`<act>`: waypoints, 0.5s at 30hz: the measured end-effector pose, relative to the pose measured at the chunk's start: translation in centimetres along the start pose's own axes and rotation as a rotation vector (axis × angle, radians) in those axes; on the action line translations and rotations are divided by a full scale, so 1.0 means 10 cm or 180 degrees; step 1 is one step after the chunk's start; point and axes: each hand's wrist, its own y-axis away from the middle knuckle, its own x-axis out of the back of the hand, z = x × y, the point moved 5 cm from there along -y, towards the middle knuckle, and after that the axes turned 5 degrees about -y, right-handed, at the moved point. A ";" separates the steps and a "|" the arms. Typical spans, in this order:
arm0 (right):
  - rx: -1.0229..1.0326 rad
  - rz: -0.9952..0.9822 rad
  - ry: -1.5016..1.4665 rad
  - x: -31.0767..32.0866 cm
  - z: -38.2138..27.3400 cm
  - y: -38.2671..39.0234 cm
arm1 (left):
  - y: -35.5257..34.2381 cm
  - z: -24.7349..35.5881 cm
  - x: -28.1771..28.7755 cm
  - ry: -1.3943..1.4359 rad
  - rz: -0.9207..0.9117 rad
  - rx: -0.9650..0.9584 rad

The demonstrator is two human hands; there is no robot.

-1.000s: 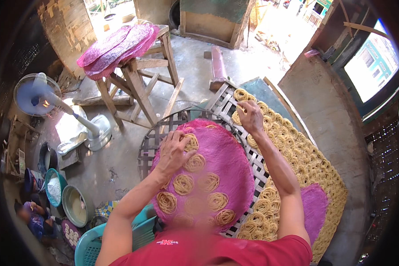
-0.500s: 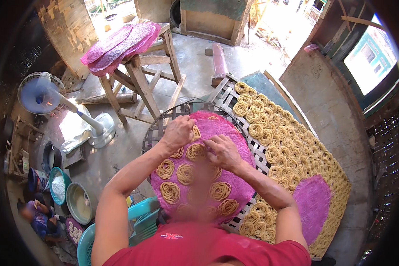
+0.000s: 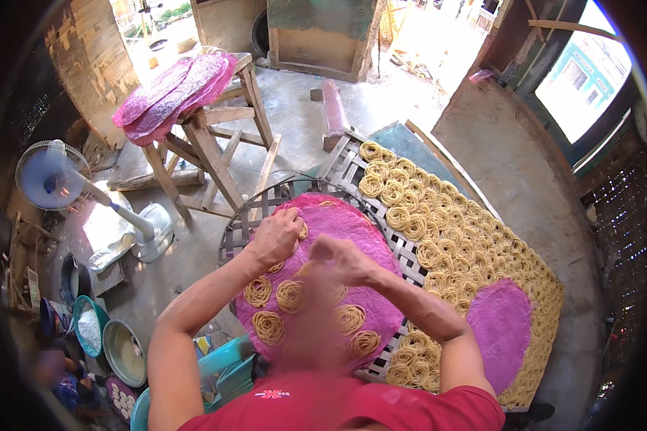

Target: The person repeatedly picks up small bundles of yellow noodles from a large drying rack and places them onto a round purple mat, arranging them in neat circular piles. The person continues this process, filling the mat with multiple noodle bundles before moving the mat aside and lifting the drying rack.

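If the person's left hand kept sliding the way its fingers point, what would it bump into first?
Probably the right hand. The left hand rests on the round pink mat with fingers aimed rightward, touching a yellow noodle coil; the other hand sits just beyond, though depth is hard to judge.

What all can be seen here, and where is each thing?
Noodle coils: several, yellow, on the pink mat.
Pink mat: one, on the woven tray.
Woven tray: one, round, under the mat.
Drying rack: one, long, covered with many coils, at right.
Stool: one, wooden, behind, bearing stacked pink mats.
Fan: one, white, left.
Bowls: two, lower left.
Left hand: on the coils.
Right hand: over the mat.
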 end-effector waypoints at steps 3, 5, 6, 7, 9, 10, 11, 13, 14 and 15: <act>-0.0239 0.0518 -0.0830 0.53 0.08 -0.09 | -0.02 -0.02 0.06 0.0222 0.0256 0.0179; -0.0333 0.1057 -0.0868 1.02 0.23 -0.15 | -0.01 -0.19 0.12 0.0968 0.0585 0.0650; -0.0345 0.1294 -0.0760 1.26 0.33 -0.20 | 0.00 -0.33 0.12 0.1385 0.0659 0.1083; -0.0477 0.1661 -0.0468 1.52 0.45 -0.31 | 0.03 -0.48 0.12 0.1801 0.0729 0.1517; -0.0380 0.2159 -0.0128 1.91 0.66 -0.60 | 0.13 -0.77 0.05 0.3095 0.0867 0.2353; -0.0309 0.2396 -0.0042 2.08 0.76 -0.73 | 0.18 -0.85 0.04 0.3525 0.1071 0.2428; -0.0180 0.2406 0.0029 2.20 0.84 -0.90 | 0.25 -0.92 0.01 0.3964 0.1246 0.2532; -0.0264 0.2356 -0.0533 2.36 1.07 -1.22 | 0.36 -1.01 -0.04 0.4409 0.1388 0.2627; -0.0284 0.2334 -0.0894 2.40 1.15 -1.38 | 0.39 -1.00 -0.08 0.4557 0.1429 0.2549; -0.0355 0.2250 -0.0446 2.46 1.17 -1.53 | 0.43 -0.98 -0.12 0.4668 0.1450 0.2598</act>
